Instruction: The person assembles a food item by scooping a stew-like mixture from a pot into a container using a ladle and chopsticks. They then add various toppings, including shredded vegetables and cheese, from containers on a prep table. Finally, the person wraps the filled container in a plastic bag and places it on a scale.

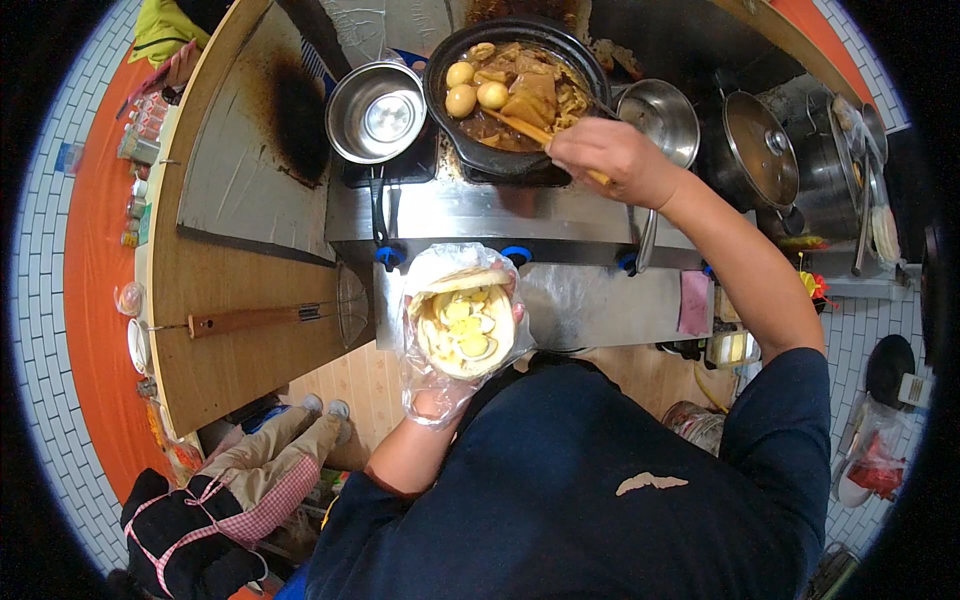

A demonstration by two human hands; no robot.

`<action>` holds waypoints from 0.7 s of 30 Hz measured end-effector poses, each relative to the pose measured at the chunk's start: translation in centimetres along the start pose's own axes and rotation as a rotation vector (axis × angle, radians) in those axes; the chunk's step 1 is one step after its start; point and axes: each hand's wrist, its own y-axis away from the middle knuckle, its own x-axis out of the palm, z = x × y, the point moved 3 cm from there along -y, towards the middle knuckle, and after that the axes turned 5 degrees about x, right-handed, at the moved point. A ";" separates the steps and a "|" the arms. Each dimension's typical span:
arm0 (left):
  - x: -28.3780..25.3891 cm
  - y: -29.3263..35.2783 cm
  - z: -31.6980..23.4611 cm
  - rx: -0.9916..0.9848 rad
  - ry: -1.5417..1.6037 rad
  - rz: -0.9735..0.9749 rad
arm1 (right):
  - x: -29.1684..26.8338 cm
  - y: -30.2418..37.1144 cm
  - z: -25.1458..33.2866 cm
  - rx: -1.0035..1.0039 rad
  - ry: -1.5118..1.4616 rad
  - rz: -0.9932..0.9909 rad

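Note:
My left hand (440, 397), inside a clear plastic glove or bag, holds up a split flatbread (466, 325). Its pocket gapes toward me, filled with sliced boiled egg (466, 322). Over the stove, my right hand (622, 160) is closed around a long wooden utensil like chopsticks (522, 127); whether it is one stick or two I cannot tell. Its far end reaches into a black pot (440, 125) of brown stew. Whole brown eggs (460, 101) sit at the pot's left, beside tofu-like sheets (532, 100) and meat. A metal handle leans on the pot's right rim.
Left of the pot stands a steel saucepan (376, 112), its black handle toward me. At the right are another steel pan (658, 122) and a lidded pot (760, 150). A wooden-handled strainer (255, 320) hangs on the left panel. Another person in a checked apron (270, 515) is at lower left.

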 end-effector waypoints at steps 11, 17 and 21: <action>1.3 0.5 0.3 -0.003 0.063 -0.098 | -3.3 -1.5 -1.7 0.688 -0.536 -0.372; 0.5 0.1 0.1 -0.004 0.047 -0.033 | -1.3 -3.8 -2.1 0.611 -0.387 -0.341; 0.8 0.3 -0.3 0.004 0.089 -0.073 | -2.9 -4.2 -2.1 0.699 -0.396 -0.282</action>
